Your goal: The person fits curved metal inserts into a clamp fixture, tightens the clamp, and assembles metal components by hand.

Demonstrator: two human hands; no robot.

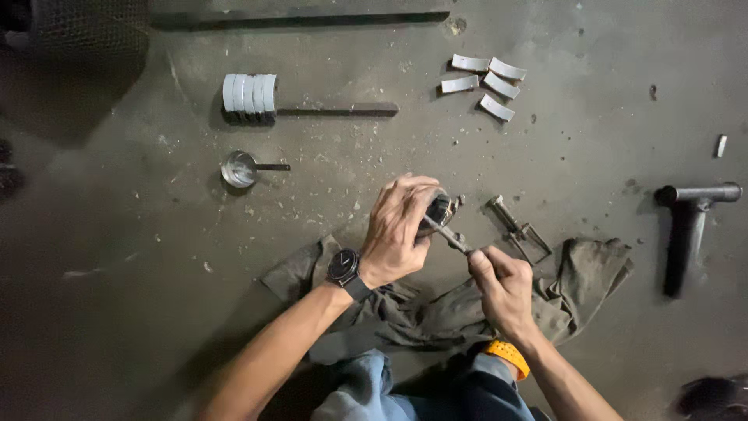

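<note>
On the concrete floor (117, 257), just above a crumpled rag (436, 312), the left hand (393, 234) is wrapping closed around a small dark round part (440, 209), while the right hand (502, 288) is pinching shut on a thin metal tool (446, 232) whose tip is meeting that part (contact point partly hidden). Keeping the left grip firm and the tool's angle low should be preventing slips.

Round dark part (438, 210) mostly hidden under left hand (396, 234); kind unclear. Slim tool (448, 234) handle end buried in right hand (502, 288). Rag (584, 273) partly covered by forearms. Mesh object (86, 31) cut by top edge. Dark thing (713, 396) cut by bottom-right corner, unidentifiable.
</note>
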